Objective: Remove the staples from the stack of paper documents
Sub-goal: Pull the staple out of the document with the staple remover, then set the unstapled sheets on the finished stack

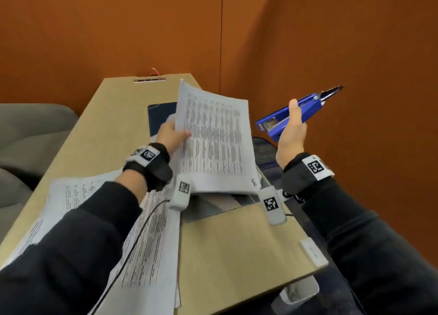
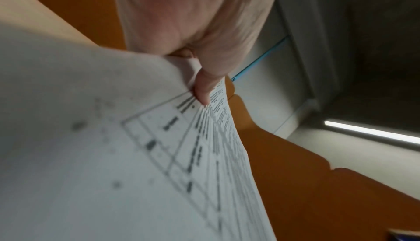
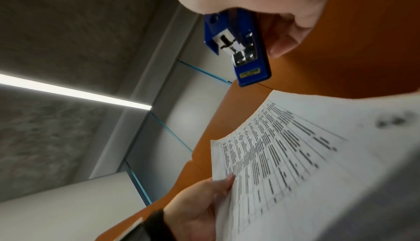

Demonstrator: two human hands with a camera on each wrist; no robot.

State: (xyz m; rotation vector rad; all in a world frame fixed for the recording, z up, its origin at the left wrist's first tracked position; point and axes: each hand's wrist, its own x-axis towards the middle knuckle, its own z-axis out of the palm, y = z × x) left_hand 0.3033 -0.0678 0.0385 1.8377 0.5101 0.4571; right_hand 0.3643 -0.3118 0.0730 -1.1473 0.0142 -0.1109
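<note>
Holding: left hand [image 1: 171,134] pinches printed sheet [image 1: 214,139] — lifted over desk [image 1: 237,239]
Right hand [image 1: 292,130]: wrapped round blue stapler [image 1: 292,115] — raised, apart from sheet
Desk: more papers [image 1: 151,239]

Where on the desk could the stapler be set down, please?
Bare desk lies near the front edge, right of the loose sheets, and along the far left beside the dark folder. The middle, under the held papers, is crowded.

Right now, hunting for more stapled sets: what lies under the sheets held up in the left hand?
Under the raised sheets, held by the left hand, more papers and a dark blue item lie on the table; most is covered.
</note>
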